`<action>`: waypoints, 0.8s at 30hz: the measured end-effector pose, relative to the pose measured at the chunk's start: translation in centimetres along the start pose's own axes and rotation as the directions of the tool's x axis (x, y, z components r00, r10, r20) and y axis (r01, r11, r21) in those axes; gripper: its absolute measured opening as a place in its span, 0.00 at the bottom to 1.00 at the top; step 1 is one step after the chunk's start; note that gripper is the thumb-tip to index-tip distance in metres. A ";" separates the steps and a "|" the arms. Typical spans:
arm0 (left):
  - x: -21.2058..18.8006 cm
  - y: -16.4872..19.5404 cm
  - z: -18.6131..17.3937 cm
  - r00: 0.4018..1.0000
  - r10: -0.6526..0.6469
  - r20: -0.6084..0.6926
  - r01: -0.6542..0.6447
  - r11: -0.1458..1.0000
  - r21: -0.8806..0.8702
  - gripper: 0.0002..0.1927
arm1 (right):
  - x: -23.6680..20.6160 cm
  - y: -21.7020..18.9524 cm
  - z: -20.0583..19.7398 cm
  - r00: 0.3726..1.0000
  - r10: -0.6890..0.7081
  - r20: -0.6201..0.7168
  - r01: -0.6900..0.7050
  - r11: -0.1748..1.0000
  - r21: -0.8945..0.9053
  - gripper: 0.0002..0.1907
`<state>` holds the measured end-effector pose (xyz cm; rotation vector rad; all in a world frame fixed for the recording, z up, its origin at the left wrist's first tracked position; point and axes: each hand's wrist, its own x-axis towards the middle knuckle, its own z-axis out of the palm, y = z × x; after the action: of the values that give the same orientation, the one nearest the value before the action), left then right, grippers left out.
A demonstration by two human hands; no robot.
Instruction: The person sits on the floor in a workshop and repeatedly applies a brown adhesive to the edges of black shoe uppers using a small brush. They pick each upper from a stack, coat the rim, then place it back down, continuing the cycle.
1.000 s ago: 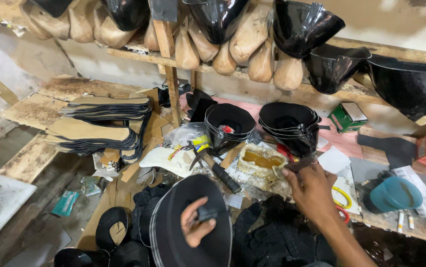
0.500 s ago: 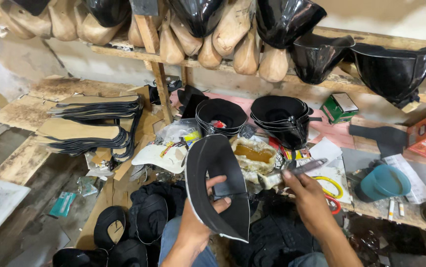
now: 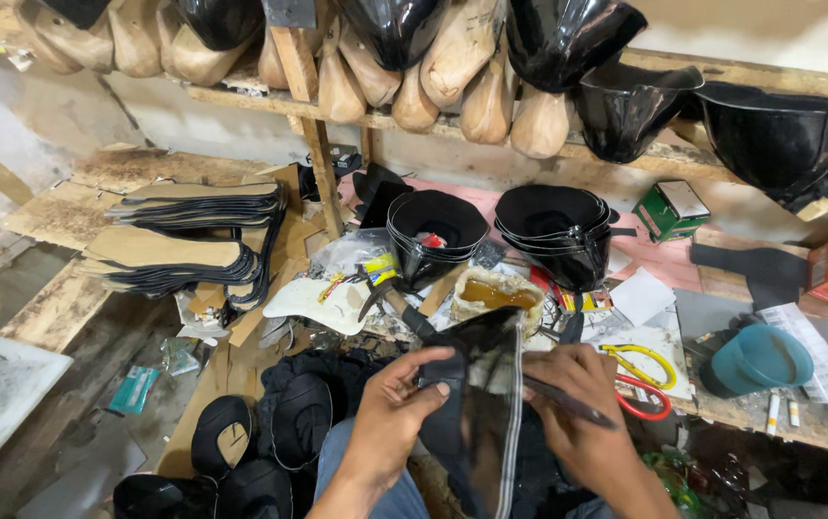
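Observation:
My left hand [image 3: 395, 408] grips the left edge of a glossy black leather shoe upper [image 3: 481, 394], held upright and seen nearly edge-on above my lap. My right hand [image 3: 582, 408] touches the upper's right side and holds a thin dark tool [image 3: 568, 404] that points right. Just beyond the upper sits an open tin of amber glue [image 3: 493, 293] on the cluttered bench.
Two stacks of black leather uppers [image 3: 438, 231] [image 3: 553, 231] stand on the bench, with stacked insoles [image 3: 183, 240] at left. Wooden lasts [image 3: 433, 67] and black uppers hang on the shelf above. Yellow and red scissors [image 3: 640, 375], a teal cap [image 3: 755, 358] and more black pieces [image 3: 270, 437] lie around.
The black upper has turned from flat-on to edge-on and come lower. My right hand has moved in from the bench to its right side, still holding the thin tool.

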<state>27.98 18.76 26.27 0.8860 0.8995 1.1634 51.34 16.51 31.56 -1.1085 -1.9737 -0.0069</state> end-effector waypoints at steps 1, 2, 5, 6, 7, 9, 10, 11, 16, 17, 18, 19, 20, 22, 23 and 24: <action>0.3 -0.3 0.0 0.999 0.001 -0.038 -0.003 0.999 -0.035 0.22 | -0.1 -0.1 0.2 0.996 0.076 0.048 -0.078 0.996 0.046 0.13; 0.5 -0.6 -0.1 0.997 -0.001 -0.077 -0.004 0.998 -0.070 0.23 | -0.5 -0.2 0.0 0.983 0.150 0.101 -0.160 0.983 0.089 0.11; 0.7 -1.2 -0.2 0.991 0.052 -0.127 -0.059 0.997 -0.055 0.22 | -1.4 -0.6 0.1 0.904 0.389 0.175 -0.424 0.866 0.265 0.09; 0.8 -1.4 -0.1 0.988 0.084 -0.126 -0.088 0.996 -0.027 0.21 | -1.6 -0.8 0.3 0.864 0.467 0.188 -0.503 0.799 0.329 0.08; 0.7 -1.4 -0.2 0.989 0.087 -0.121 -0.090 0.996 -0.019 0.21 | -1.7 -0.9 0.4 0.911 0.399 0.107 -0.413 0.876 0.249 0.08; 0.5 -1.3 -0.1 0.989 0.097 -0.113 -0.098 0.995 -0.003 0.20 | -1.6 -1.3 1.2 0.974 0.224 -0.028 -0.222 0.973 0.057 0.09; 0.4 -1.2 -0.1 0.990 0.062 -0.125 -0.064 0.998 -0.011 0.20 | -1.6 -1.4 1.1 0.973 0.224 -0.055 -0.223 0.974 0.023 0.10; 0.3 -1.1 -0.1 0.990 0.028 -0.138 -0.031 0.999 -0.018 0.20 | -1.5 -1.6 1.2 0.971 0.224 -0.081 -0.225 0.974 -0.009 0.11; 0.2 -0.9 -0.3 0.997 0.047 -0.054 -0.044 0.998 0.046 0.16 | -1.0 -1.5 0.8 0.999 0.018 0.045 -0.012 0.992 -0.123 0.18; 0.3 -0.9 -0.3 0.997 0.029 -0.068 -0.028 1.000 0.002 0.16 | -1.0 -1.5 0.7 0.996 0.032 0.077 -0.024 0.994 -0.108 0.17; 0.4 -1.0 -0.3 0.997 0.012 -0.079 -0.015 0.999 -0.042 0.15 | -1.1 -1.4 0.7 0.993 0.045 0.107 -0.035 0.995 -0.094 0.17; 0.5 -1.0 -0.2 0.996 0.046 -0.080 -0.052 0.996 -0.072 0.15 | -1.2 -1.3 0.8 0.993 0.053 0.110 -0.044 0.996 -0.075 0.14; 0.6 -1.0 -0.2 0.994 0.076 -0.083 -0.085 0.991 -0.101 0.16 | -1.3 -1.3 0.8 0.991 0.063 0.115 -0.057 0.997 -0.055 0.11; 0.6 -1.0 -0.1 0.990 0.089 -0.114 -0.104 0.986 -0.132 0.16 | -1.7 -1.5 1.0 0.985 0.149 0.087 -0.145 0.988 -0.044 0.07; 0.6 -0.9 0.0 0.987 0.077 -0.138 -0.096 0.986 -0.133 0.16 | -1.9 -1.6 1.2 0.974 0.219 0.048 -0.217 0.975 -0.051 0.06; 0.5 -0.8 0.1 0.985 0.067 -0.162 -0.089 0.987 -0.135 0.16 | -2.1 -1.7 1.4 0.958 0.288 0.008 -0.287 0.956 -0.054 0.06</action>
<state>28.44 19.09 25.53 0.7273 0.9033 1.3623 49.73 14.50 29.91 -1.4258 -1.8178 0.1058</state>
